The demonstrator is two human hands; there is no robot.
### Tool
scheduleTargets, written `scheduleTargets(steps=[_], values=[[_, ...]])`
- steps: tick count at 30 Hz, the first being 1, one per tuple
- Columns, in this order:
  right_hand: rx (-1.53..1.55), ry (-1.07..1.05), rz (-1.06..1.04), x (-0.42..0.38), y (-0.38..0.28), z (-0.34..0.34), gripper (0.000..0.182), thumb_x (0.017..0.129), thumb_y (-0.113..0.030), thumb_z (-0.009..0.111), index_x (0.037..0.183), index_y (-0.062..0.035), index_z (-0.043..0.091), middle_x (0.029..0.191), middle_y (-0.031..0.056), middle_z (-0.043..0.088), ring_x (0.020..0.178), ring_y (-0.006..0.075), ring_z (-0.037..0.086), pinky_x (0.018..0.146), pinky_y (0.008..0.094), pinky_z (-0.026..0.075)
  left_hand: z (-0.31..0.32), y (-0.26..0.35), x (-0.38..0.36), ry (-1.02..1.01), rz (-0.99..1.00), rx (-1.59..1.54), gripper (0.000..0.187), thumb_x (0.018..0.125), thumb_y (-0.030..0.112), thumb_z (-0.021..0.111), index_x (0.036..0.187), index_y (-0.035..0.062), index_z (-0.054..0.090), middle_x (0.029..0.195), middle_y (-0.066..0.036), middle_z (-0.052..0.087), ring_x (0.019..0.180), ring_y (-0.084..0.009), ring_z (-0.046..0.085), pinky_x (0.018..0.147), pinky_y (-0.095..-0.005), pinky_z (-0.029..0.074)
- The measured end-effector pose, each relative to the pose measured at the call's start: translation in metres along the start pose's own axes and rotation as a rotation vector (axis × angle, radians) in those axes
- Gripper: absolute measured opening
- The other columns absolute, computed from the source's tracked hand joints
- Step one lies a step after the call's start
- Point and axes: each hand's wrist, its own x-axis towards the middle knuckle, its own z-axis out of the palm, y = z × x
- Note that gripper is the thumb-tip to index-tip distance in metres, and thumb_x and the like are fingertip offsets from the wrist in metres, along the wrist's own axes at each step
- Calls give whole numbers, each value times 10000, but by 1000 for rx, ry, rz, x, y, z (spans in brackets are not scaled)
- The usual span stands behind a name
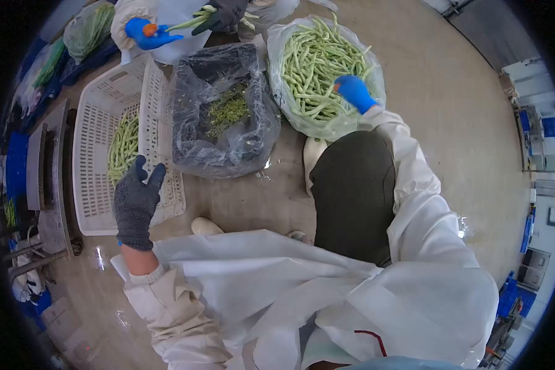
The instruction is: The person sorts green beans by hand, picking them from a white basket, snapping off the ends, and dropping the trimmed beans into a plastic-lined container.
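Found open air over beans (314,71), from right hand (355,92) to left rim of bag (317,129). Saw floor (450,86) free right of bag. Met raised knee (354,185) on near side, lined bin (197,151) between bag and crate (149,92), co-worker's blue-gloved hand (151,37) beyond bin. Judged crate-to-bin gap probably closed by loose plastic; poorly seen.

Even, bright light; glare spots on floor (450,92); fisheye bowing at edges, black corners.

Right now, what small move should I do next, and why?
Perhaps bring your left hand from the white crate to the green beans in the plastic bag: that hand looks empty, while your right hand, which seems to hold something orange, is over those beans.
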Motion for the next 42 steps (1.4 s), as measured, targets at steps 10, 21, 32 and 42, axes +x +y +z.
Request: scheduleTargets(steps=[10,21,32,42], values=[[-663,-372,-251,-1,-25,70,394,583,-253,708,944,-98,677,960,123,666,923,309,615,914,442,407,17,31,13,-131,8,54,569,834,370,664,1239,-6,531,843,-180,646,616,-229,620,615,-348,496],[-626,-308,106,11,1,3,371,607,-424,667,872,-168,710,934,110,691,866,298,663,811,424,459,16,13,10,-198,103,146,617,842,470,576,1225,-11,537,1014,-230,628,937,-360,615,824,-426,475],[629,-32,36,25,-98,-173,320,812,-290,643,918,7,702,764,63,653,718,132,585,653,301,469,23,17,13,-140,324,189,537,844,446,595,1167,17,580,997,-239,632,952,-386,598,810,-422,477],[1103,-580,-205,-72,-327,-131,296,835,-264,656,963,0,688,750,29,627,675,97,570,627,242,465,23,66,-14,-402,698,-1187,439,891,201,614,1271,5,512,1243,-126,551,1125,-190,522,979,-313,409]])
